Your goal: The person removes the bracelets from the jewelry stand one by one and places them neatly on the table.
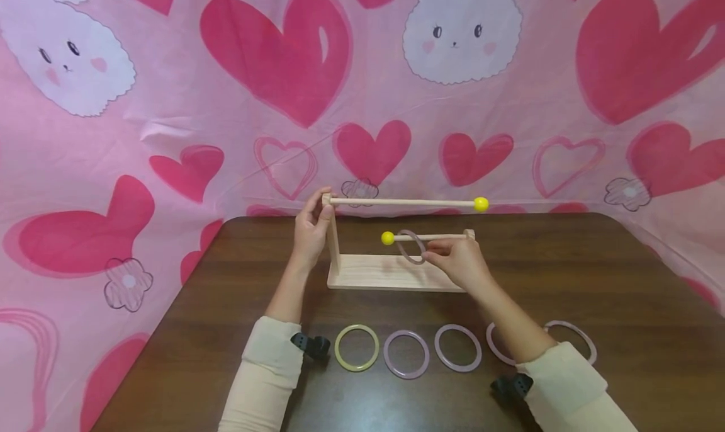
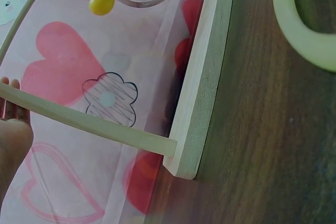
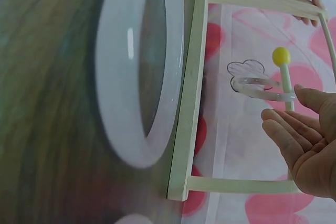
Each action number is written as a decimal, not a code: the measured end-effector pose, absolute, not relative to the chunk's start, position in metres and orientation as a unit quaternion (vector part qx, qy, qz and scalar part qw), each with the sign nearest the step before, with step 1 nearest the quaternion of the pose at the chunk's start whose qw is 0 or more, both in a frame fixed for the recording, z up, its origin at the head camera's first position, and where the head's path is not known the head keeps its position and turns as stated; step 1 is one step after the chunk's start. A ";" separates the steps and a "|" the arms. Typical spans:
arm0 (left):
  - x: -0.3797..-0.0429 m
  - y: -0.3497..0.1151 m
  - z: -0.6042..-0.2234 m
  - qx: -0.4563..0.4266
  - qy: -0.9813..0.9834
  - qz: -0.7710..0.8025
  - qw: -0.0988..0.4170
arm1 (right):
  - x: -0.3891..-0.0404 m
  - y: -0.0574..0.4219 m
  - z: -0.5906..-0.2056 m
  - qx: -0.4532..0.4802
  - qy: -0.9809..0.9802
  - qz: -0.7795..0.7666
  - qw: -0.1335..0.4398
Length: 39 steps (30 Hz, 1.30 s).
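A wooden stand [image 1: 391, 271] has two posts, each bearing a level rod with a yellow ball at its free end. My left hand [image 1: 310, 233] grips the top of the tall left post [image 2: 89, 120], thumb in front and fingers behind. Between thumb and fingertips, my right hand [image 1: 461, 262] pinches a dull purple ring [image 1: 418, 260] at its right edge. The lower rod [image 1: 438, 237] passes through this ring, close to its yellow ball [image 3: 281, 56]. Above it, the upper rod [image 1: 402, 202] carries no ring.
Nearer on the brown table [image 1: 226, 331], a yellow-green ring [image 1: 338, 349] and several purple rings [image 1: 387, 355] lie in a row, two of them partly behind my right forearm. A pink cloth with hearts [image 1: 272, 54] hangs behind the table.
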<state>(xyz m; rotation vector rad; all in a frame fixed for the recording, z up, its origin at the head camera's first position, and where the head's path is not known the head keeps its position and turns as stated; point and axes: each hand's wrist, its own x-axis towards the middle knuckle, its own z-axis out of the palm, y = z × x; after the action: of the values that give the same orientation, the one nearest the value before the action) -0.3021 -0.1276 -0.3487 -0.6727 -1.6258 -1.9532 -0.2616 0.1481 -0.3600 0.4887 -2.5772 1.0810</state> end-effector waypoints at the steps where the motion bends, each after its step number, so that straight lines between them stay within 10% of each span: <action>1: -0.302 -0.128 -0.349 -0.249 -0.597 -0.719 0.254 | -0.262 0.147 -0.360 0.169 -0.899 0.374 0.154; 39: -0.303 -0.128 -0.350 -0.259 -0.590 -0.719 0.260 | -0.264 0.127 -0.361 0.140 -0.908 0.360 0.161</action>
<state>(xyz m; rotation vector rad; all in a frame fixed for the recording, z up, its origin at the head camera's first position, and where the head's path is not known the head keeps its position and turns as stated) -0.3028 -0.1283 -0.3497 -0.7022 -1.5991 -1.9465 -0.2636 0.1272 -0.3608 0.4001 -2.5926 1.0280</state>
